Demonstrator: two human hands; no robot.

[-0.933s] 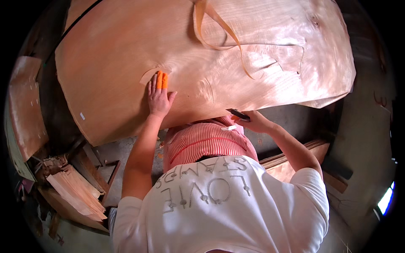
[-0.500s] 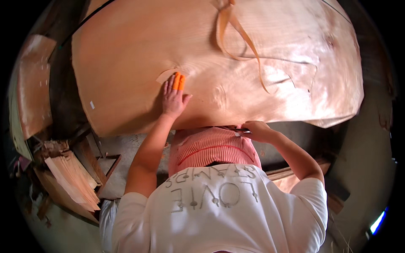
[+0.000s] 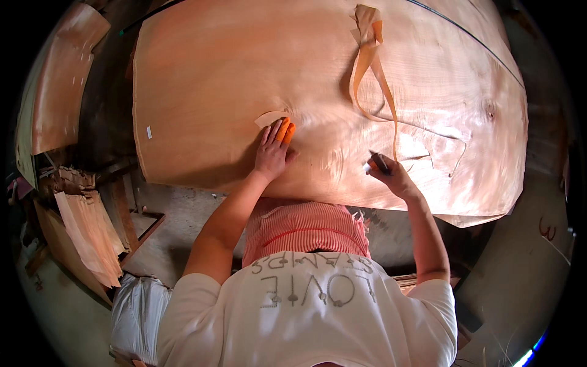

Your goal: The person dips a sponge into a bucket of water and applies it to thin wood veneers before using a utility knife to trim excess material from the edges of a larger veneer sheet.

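We press our left hand [image 3: 272, 156] flat on the veneer sheet [image 3: 244, 79], fingers spread and not clamped on anything; two of its fingertips [image 3: 284, 129] wear orange covers and rest on a small pale patch [image 3: 269, 117] of veneer. Our right hand [image 3: 391, 176] has its grip closed around a dark, slim knife [image 3: 379, 161], the tip touching the sheet just left of a set of cut lines [image 3: 440, 147]. The sheet lies across the bench in front of us, filling most of the view. A long curled strip [image 3: 370, 67] is already cut free and lies looped on the sheet, near the cuts. We judge the work partly done: some trimming is finished near the knot [image 3: 489, 110], while the patch under the left hand does not look fixed yet. Stacked veneer scraps [image 3: 88, 235] sit by the floor at left.
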